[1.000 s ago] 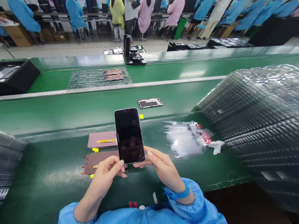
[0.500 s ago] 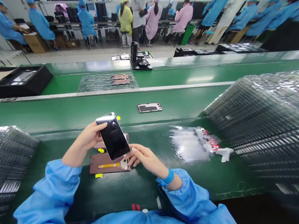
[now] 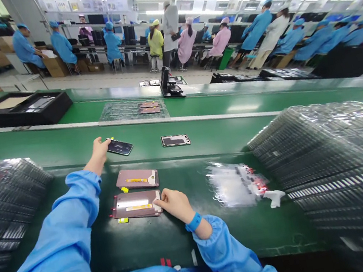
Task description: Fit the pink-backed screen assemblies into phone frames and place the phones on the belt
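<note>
At the green worktop (image 3: 251, 230), the person's left hand (image 3: 98, 150) stretches out to 12 o'clock, its grip narrow, the fingertips against the end of a glossy black smartphone (image 3: 120, 147) lying flat; whether it is actually held, I cannot tell. The right hand (image 3: 175, 203) curls into a narrow grip, fingertips resting on the end of a copper-pink rectangular panel (image 3: 136, 204), with a second pink panel (image 3: 136, 179) just beyond it. A black-and-silver phone frame (image 3: 175, 140) lies at 1 o'clock, a crumpled clear plastic bag (image 3: 233, 183) at 2 o'clock, and stacked clear plastic trays (image 3: 324, 168) at 3 o'clock.
</note>
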{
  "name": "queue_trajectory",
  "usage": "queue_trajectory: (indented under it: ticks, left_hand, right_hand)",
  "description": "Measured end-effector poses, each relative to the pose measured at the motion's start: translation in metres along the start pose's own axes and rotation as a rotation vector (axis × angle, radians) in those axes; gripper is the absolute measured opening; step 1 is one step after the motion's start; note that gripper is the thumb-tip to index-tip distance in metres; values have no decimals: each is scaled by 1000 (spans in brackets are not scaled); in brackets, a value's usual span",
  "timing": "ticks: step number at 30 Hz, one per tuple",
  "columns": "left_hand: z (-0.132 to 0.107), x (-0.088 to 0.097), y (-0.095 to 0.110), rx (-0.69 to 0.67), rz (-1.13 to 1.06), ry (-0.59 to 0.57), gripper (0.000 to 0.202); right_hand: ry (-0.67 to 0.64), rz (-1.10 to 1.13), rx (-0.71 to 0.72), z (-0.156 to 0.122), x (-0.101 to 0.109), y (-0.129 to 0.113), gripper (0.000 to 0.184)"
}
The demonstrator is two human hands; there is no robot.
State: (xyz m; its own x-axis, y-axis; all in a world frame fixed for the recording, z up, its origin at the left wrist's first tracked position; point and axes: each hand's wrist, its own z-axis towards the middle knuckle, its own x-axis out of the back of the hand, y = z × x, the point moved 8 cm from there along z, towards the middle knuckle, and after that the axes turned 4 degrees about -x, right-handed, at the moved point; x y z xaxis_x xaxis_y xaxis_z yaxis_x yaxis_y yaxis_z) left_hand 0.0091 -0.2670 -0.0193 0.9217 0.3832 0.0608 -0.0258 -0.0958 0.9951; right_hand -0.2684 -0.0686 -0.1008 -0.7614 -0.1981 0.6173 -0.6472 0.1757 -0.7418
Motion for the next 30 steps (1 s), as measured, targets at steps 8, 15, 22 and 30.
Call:
queue_trajectory:
  ticks: [8,15,22,30]
  left_hand:
    - [-146,24,19,-46,24,-548,37]
    - [-255,-20,-31,196,-200,-845,49]
    - [-260,-39,-47,317,-465,-573,49]
    - [-286,-53,-47,87,-78,-881,45]
  right_hand:
    - [-285,748,-26,-16,12,4,67]
    - [-289,943,108,-45,12,-21,64]
    - [-91,791,186,-43,40,-14,58]
    - [496,236,503,-54,98,-43,22]
